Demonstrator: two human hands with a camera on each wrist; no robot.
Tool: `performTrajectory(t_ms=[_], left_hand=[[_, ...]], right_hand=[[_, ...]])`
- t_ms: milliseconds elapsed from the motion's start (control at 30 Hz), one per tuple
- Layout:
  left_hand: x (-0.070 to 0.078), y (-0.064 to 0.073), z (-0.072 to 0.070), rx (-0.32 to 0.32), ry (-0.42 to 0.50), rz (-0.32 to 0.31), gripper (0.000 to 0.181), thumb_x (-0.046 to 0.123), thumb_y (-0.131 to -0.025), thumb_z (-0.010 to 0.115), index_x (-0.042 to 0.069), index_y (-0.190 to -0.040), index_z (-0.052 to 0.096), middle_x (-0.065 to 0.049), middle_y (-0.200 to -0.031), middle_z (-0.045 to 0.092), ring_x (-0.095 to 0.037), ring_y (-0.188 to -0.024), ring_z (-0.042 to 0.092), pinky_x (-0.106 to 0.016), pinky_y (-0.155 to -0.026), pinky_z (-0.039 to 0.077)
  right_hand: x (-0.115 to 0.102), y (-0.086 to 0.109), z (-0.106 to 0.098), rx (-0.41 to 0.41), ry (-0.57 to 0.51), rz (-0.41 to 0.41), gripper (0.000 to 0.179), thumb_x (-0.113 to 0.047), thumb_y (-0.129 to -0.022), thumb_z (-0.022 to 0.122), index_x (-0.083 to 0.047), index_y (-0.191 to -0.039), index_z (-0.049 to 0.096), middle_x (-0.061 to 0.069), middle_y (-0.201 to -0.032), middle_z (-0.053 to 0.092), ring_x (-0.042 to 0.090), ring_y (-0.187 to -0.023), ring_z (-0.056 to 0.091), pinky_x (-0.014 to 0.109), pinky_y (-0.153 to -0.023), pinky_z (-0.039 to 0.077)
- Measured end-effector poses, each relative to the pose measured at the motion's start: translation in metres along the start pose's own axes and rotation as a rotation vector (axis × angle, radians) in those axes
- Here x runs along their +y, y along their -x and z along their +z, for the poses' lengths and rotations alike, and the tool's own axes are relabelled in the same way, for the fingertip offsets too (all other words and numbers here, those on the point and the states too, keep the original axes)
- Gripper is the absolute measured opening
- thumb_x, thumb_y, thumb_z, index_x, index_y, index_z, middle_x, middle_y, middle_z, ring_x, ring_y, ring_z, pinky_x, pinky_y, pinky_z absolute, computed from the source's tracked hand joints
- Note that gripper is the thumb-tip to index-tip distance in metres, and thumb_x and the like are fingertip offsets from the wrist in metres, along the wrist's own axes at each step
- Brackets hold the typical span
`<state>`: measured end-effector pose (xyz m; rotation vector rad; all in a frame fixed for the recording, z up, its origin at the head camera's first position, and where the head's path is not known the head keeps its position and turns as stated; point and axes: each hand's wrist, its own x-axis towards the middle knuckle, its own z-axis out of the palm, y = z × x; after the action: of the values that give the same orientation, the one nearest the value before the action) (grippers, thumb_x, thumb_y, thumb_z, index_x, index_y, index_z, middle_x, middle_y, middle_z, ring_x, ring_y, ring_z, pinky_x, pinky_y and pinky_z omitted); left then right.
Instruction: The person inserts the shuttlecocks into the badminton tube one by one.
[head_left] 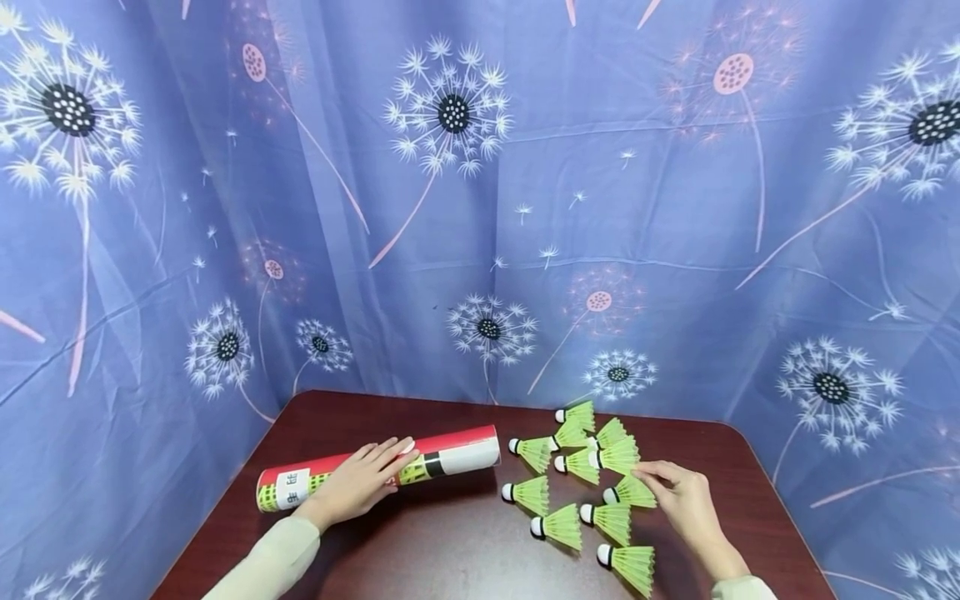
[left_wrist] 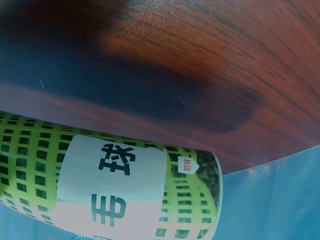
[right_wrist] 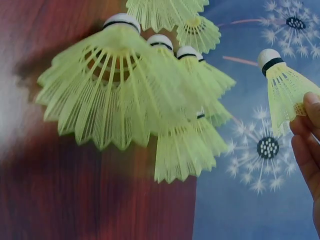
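Observation:
My left hand [head_left: 358, 487] rests across a shuttlecock tube [head_left: 465, 450] lying on its side, fingers extended over its top. Red, white and yellow-green grid print covers the tube, and its right end points toward the shuttlecocks. In the left wrist view the tube's labelled end [left_wrist: 112, 185] shows; the hand is outside that picture. With thumb and fingertips, my right hand [head_left: 684, 504] pinches a yellow-green shuttlecock [right_wrist: 284, 95] by its skirt edge, white cork pointing away from the fingers. In the head view this shuttlecock [head_left: 619, 456] overlaps others behind it.
Several loose shuttlecocks lie right of the tube, including one near the front [head_left: 633, 567] and one at the back [head_left: 581, 414]. They rest on a dark red-brown wooden table [head_left: 442, 550]. A blue dandelion-print curtain [head_left: 555, 217] stands behind and at both sides.

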<state>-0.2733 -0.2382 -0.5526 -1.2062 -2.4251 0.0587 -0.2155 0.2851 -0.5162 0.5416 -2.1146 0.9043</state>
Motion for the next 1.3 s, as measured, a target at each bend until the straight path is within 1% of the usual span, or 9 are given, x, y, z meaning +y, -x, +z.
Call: performTrajectory(t_ms=[167, 300, 400, 600, 767, 900, 1000, 1133, 1300], left_hand=[[0.002, 0.001, 0.001, 0.025, 0.007, 0.011, 0.078, 0.029, -0.082, 0.075, 0.016, -0.149, 0.037, -0.008, -0.149, 0.041, -0.03, -0.126, 0.05, -0.047, -0.096, 0.045], [0.003, 0.001, 0.001, 0.022, 0.023, 0.008, 0.074, 0.028, -0.083, 0.074, 0.014, -0.147, 0.04, -0.008, -0.149, 0.041, -0.031, -0.126, 0.05, -0.048, -0.096, 0.045], [0.004, 0.001, 0.001, 0.016, 0.026, 0.004, 0.074, 0.028, -0.083, 0.074, 0.015, -0.148, 0.04, -0.008, -0.149, 0.041, -0.03, -0.127, 0.049, -0.047, -0.097, 0.044], [0.006, 0.0, 0.002, 0.012, 0.007, 0.01, 0.078, 0.03, -0.084, 0.072, 0.019, -0.151, 0.034, -0.007, -0.151, 0.038, -0.028, -0.129, 0.047, -0.047, -0.098, 0.044], [0.009, -0.001, 0.001, 0.032, 0.019, 0.018, 0.077, 0.029, -0.083, 0.074, 0.016, -0.149, 0.038, -0.009, -0.149, 0.041, -0.03, -0.127, 0.049, -0.047, -0.097, 0.044], [0.013, 0.0, -0.001, 0.042, 0.027, 0.03, 0.077, 0.029, -0.082, 0.075, 0.015, -0.148, 0.039, -0.01, -0.148, 0.043, -0.03, -0.126, 0.05, -0.048, -0.096, 0.045], [0.016, 0.0, -0.002, 0.041, 0.025, 0.036, 0.078, 0.029, -0.082, 0.075, 0.015, -0.149, 0.038, -0.009, -0.148, 0.042, -0.029, -0.127, 0.049, -0.047, -0.095, 0.045], [0.019, -0.003, -0.003, 0.057, 0.039, 0.04, 0.078, 0.027, -0.081, 0.076, 0.014, -0.148, 0.039, -0.01, -0.148, 0.042, -0.03, -0.127, 0.049, -0.047, -0.096, 0.045], [0.018, -0.005, -0.002, 0.06, 0.035, 0.047, 0.08, 0.028, -0.081, 0.076, 0.014, -0.149, 0.037, -0.01, -0.149, 0.04, -0.031, -0.127, 0.049, -0.046, -0.097, 0.043]], right_hand=[[-0.008, -0.005, 0.014, -0.016, -0.009, 0.0, 0.027, 0.012, -0.062, 0.079, -0.007, -0.081, 0.076, 0.002, -0.074, 0.071, -0.002, -0.063, 0.061, 0.011, -0.051, 0.04], [-0.011, -0.008, 0.028, -0.038, -0.022, 0.031, 0.025, 0.011, -0.064, 0.08, -0.007, -0.082, 0.077, 0.0, -0.076, 0.072, 0.004, -0.066, 0.065, 0.01, -0.057, 0.045], [-0.012, -0.01, 0.037, -0.055, -0.034, 0.04, 0.023, 0.009, -0.065, 0.08, -0.007, -0.081, 0.077, 0.0, -0.078, 0.073, 0.007, -0.07, 0.067, 0.011, -0.062, 0.048], [-0.017, -0.014, 0.055, -0.062, -0.073, 0.021, 0.021, 0.008, -0.066, 0.08, -0.006, -0.081, 0.077, 0.0, -0.079, 0.072, 0.011, -0.07, 0.067, 0.012, -0.061, 0.049], [-0.025, -0.015, 0.065, -0.066, -0.079, 0.041, 0.021, 0.007, -0.067, 0.08, -0.007, -0.082, 0.078, -0.001, -0.082, 0.072, 0.016, -0.076, 0.068, 0.012, -0.066, 0.05], [-0.03, -0.014, 0.073, -0.052, -0.084, 0.054, 0.023, 0.008, -0.067, 0.08, -0.009, -0.082, 0.078, -0.003, -0.081, 0.072, 0.014, -0.075, 0.068, 0.012, -0.065, 0.05], [-0.032, -0.013, 0.08, -0.035, -0.101, 0.051, 0.022, 0.008, -0.067, 0.08, -0.009, -0.081, 0.078, -0.003, -0.079, 0.072, 0.011, -0.071, 0.067, 0.012, -0.06, 0.048], [-0.036, -0.012, 0.088, -0.019, -0.131, 0.051, 0.02, 0.008, -0.067, 0.08, -0.006, -0.081, 0.077, 0.0, -0.078, 0.072, 0.009, -0.067, 0.066, 0.012, -0.055, 0.045], [-0.042, -0.011, 0.097, -0.018, -0.158, 0.087, 0.019, 0.007, -0.069, 0.079, -0.006, -0.083, 0.077, -0.001, -0.08, 0.073, 0.009, -0.07, 0.067, 0.012, -0.061, 0.048]])
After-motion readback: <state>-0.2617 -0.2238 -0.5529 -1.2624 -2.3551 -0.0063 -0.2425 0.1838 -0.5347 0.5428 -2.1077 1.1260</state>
